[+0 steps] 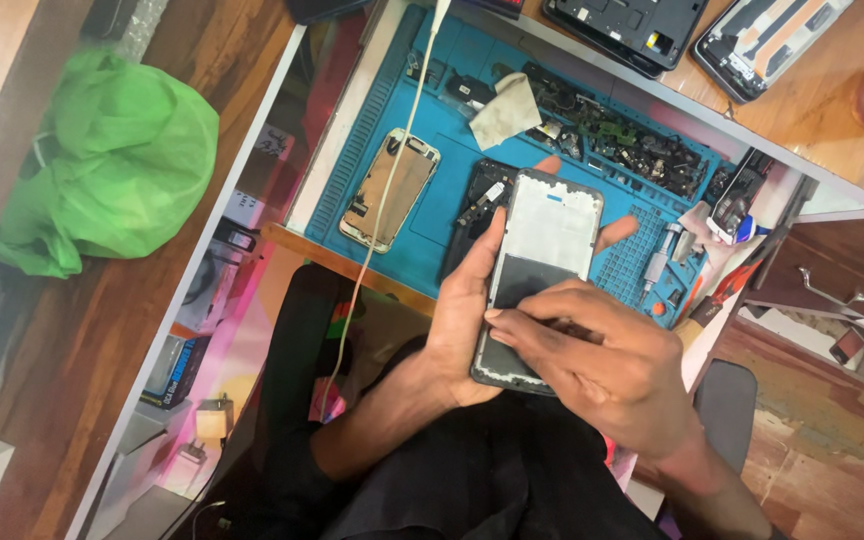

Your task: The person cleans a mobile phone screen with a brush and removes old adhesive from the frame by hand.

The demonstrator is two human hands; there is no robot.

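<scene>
My left hand [464, 300] cradles an opened phone screen frame [552, 230] from underneath, thumb along its left edge and fingertips showing past its top and right side. The frame shows a white upper panel and a dark lower part. My right hand [592, 355] lies across the lower half of the frame, fingers pressed on the dark area; whether it pinches anything small is hidden. Both hands hover over my lap, just in front of a blue work mat [452, 60].
On the mat lie a gold opened phone body [390, 190], a dark phone part [472, 205], a cloth [505, 110] and several small components [632, 140]. A white cable [392, 170] crosses it. Two phone housings [642, 25] sit on the wooden desk; a green bag [112, 160] lies left.
</scene>
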